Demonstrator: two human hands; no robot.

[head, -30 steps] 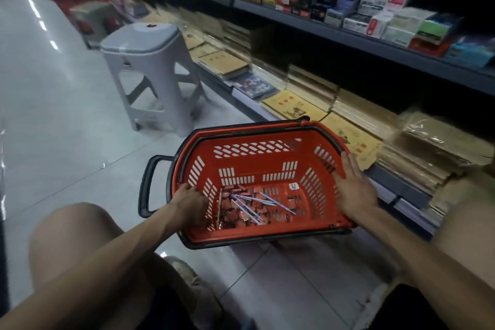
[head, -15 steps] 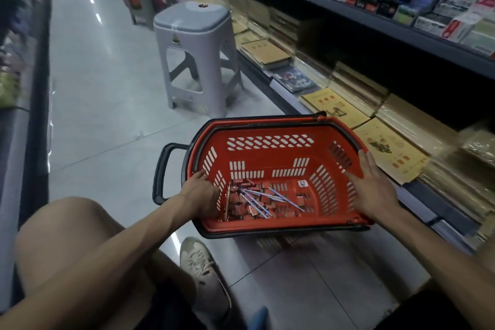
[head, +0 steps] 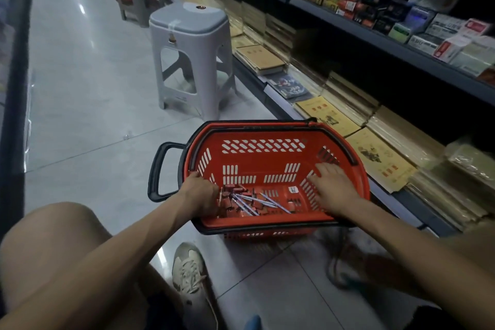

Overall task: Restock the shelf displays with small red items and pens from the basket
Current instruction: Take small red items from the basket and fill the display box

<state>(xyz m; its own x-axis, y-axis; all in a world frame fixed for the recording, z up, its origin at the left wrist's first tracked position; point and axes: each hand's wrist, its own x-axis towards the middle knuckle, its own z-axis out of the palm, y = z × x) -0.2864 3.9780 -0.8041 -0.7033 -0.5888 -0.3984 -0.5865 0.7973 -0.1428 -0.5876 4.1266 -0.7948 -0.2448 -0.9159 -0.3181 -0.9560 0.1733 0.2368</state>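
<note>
Fingers of my right hand lie straight and a little spread, palm down, against the inner right wall of the red basket, with nothing in them. My left hand is down inside the basket at its left end, with its back toward me. Its fingers are bent down at the edge of the pile and hidden behind the hand, so I cannot tell whether they have hold of anything.

The basket stands on the tiled floor in front of my knees. Its black handle sticks out on the left. On its bottom, toward the near left, lies a heap of small red items. Several pale pens lie slantwise across the heap, between my two hands. A small white tag sits on the bottom just beside my right hand.

Just beside the basket, on the right, the bottom shelf carries stacks of flat yellow booklets. The upper shelf holds rows of small boxes. A grey plastic stool stands on the floor beyond the basket, near the shelf edge. My pale laced shoe rests on the floor on the near side of the basket.
</note>
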